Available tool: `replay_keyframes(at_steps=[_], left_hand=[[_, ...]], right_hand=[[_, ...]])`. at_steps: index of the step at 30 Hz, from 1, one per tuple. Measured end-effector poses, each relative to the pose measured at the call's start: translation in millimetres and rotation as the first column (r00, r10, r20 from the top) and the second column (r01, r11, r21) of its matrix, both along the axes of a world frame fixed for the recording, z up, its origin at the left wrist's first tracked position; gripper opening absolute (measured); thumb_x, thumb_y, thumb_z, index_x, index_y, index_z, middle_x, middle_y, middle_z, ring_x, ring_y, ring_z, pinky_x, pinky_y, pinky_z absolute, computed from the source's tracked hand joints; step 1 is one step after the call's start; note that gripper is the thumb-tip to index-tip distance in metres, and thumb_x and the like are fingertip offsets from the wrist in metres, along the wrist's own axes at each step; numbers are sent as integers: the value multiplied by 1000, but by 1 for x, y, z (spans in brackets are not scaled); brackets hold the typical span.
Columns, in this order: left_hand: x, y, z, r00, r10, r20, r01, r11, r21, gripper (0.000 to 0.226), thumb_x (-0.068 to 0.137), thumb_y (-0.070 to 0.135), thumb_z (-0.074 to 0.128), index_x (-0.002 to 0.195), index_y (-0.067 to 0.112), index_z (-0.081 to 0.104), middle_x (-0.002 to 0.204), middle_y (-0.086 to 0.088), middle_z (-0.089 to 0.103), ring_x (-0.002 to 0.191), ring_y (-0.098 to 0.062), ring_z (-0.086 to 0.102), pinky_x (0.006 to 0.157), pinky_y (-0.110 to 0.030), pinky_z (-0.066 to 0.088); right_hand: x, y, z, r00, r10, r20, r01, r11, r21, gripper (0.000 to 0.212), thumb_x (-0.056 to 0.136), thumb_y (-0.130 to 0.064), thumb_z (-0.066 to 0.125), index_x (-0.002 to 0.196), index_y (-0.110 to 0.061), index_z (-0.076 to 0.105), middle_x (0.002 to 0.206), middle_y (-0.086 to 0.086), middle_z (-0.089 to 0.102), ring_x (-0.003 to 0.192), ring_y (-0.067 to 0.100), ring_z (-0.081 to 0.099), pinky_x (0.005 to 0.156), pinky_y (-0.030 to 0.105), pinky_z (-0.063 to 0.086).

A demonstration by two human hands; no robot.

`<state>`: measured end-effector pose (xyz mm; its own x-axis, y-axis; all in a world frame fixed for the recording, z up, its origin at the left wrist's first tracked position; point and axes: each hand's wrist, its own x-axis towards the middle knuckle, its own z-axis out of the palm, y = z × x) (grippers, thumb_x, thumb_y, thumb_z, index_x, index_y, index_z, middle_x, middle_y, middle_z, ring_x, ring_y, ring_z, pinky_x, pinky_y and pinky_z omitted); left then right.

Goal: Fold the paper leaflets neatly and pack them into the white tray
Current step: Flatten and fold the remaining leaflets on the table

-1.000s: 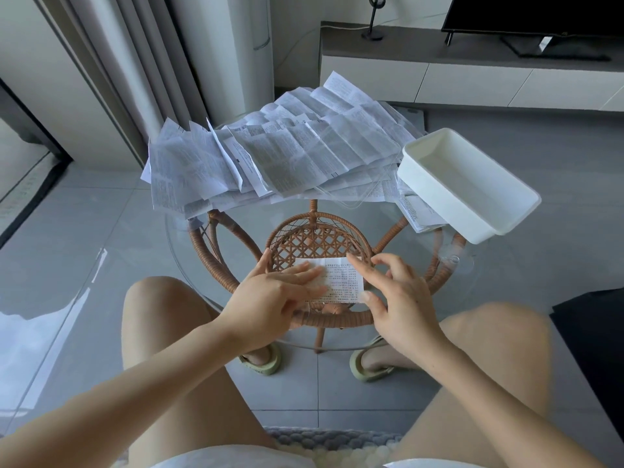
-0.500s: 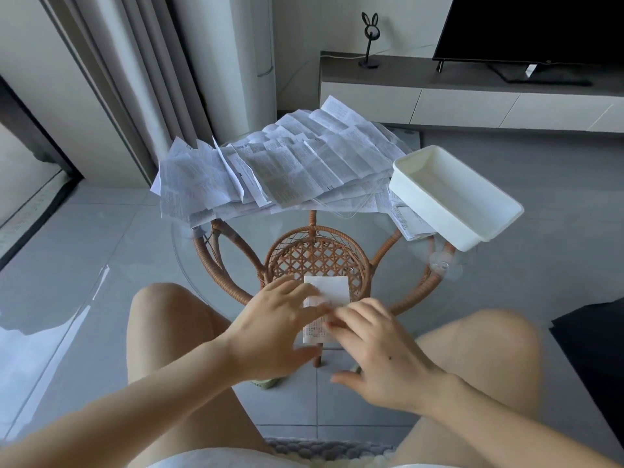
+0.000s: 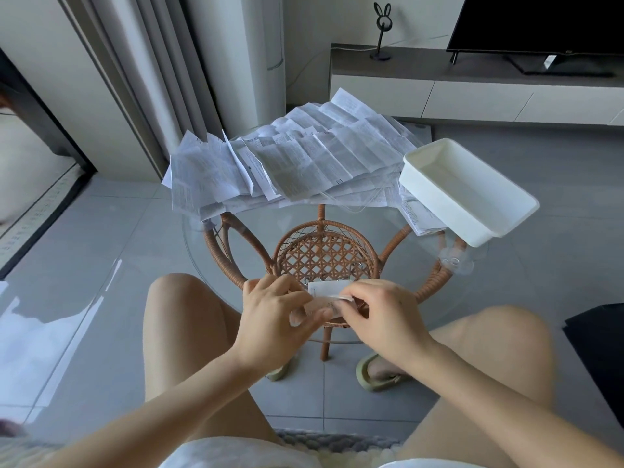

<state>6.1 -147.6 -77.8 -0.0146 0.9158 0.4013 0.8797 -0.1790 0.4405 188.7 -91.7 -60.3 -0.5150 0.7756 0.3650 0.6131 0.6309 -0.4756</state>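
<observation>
Glass table (image 3: 256, 241), near edge: left hand (image 3: 273, 319), right hand (image 3: 388, 319), fingers (image 3: 349, 295) clamped on folded leaflet (image 3: 329, 288), long axis side-to-side. Off far-right sits white tray (image 3: 439, 211), so right hand nearer.

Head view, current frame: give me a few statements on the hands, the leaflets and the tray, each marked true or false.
1. The left hand and the right hand both pinch one folded leaflet at the near side of the glass table. True.
2. The white tray stands to the right of the pile of unfolded leaflets. True.
3. Folded leaflets lie in the white tray. False: no leaflet shows inside it.
4. The left hand rests on the pile of unfolded leaflets. False: it grips the folded leaflet, well short of the pile.
</observation>
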Motion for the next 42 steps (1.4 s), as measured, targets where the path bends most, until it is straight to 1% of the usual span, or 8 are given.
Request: replay_keyframes(at_steps=[6, 10, 14, 20, 25, 31, 39, 42], left_hand=[[9, -1, -8, 969, 196, 150, -196, 980, -14, 37, 83, 55, 50, 68, 28, 72, 74, 19, 46, 71, -14, 50, 66, -36, 37], [11, 2, -11, 970, 224, 92, -224, 975, -10, 37, 82, 52, 51, 65, 26, 72, 70, 14, 51, 67, -17, 51, 65, -35, 36], [12, 4, -14, 965, 263, 15, -262, 964, -37, 28, 78, 46, 62, 63, 25, 72, 68, 9, 53, 65, -19, 50, 65, -35, 34], [16, 5, -15, 956, 292, -18, -292, 956, -30, 44, 86, 48, 46, 55, 23, 64, 67, 7, 50, 65, -18, 45, 65, -35, 34], [16, 6, -14, 957, 291, 0, -290, 956, -51, 31, 80, 43, 60, 55, 24, 64, 69, 9, 51, 68, -18, 47, 68, -34, 32], [19, 6, -12, 937, 339, 79, -334, 940, -71, 43, 86, 47, 47, 53, 22, 58, 68, 10, 47, 68, -17, 44, 70, -32, 27], [18, 5, -15, 946, 319, 62, -314, 946, -83, 34, 80, 45, 50, 56, 23, 58, 70, 9, 48, 71, -17, 44, 72, -32, 26], [18, 5, -14, 950, 307, 62, -302, 949, -87, 33, 80, 45, 50, 57, 23, 58, 70, 8, 48, 72, -16, 43, 72, -32, 25]], right_hand=[[-1, 0, -5, 994, -111, 11, 112, 994, -9, 32, 85, -35, 46, 66, -14, 61, 58, -4, 59, 51, 12, 53, 41, 28, 41], [-7, 2, -7, 990, -128, 65, 127, 992, 26, 24, 82, -29, 51, 66, -14, 60, 62, -5, 60, 54, 10, 52, 42, 20, 37], [-8, 3, -10, 985, -124, 122, 110, 988, 111, 11, 75, -15, 70, 70, -11, 62, 74, -3, 60, 67, 14, 55, 56, 15, 34], [-10, 13, -7, 980, -121, 158, 102, 987, 123, 19, 73, -9, 73, 66, -14, 56, 66, -4, 57, 59, 10, 45, 51, 11, 19], [-9, 18, -7, 980, -100, 172, 89, 994, 70, 19, 75, -12, 71, 64, -13, 57, 64, -5, 57, 58, 12, 49, 46, 15, 27], [-6, 21, -5, 986, -56, 157, 55, 998, 10, 13, 77, -17, 74, 71, -13, 64, 72, -5, 63, 66, 15, 56, 49, 25, 44], [-8, 22, -1, 979, -65, 195, 67, 998, -3, 15, 76, -21, 75, 68, -14, 64, 69, -6, 63, 65, 16, 57, 48, 24, 41], [-10, 24, 0, 971, -79, 226, 82, 997, -4, 17, 75, -21, 76, 66, -14, 64, 67, -7, 62, 63, 16, 55, 47, 19, 33]])
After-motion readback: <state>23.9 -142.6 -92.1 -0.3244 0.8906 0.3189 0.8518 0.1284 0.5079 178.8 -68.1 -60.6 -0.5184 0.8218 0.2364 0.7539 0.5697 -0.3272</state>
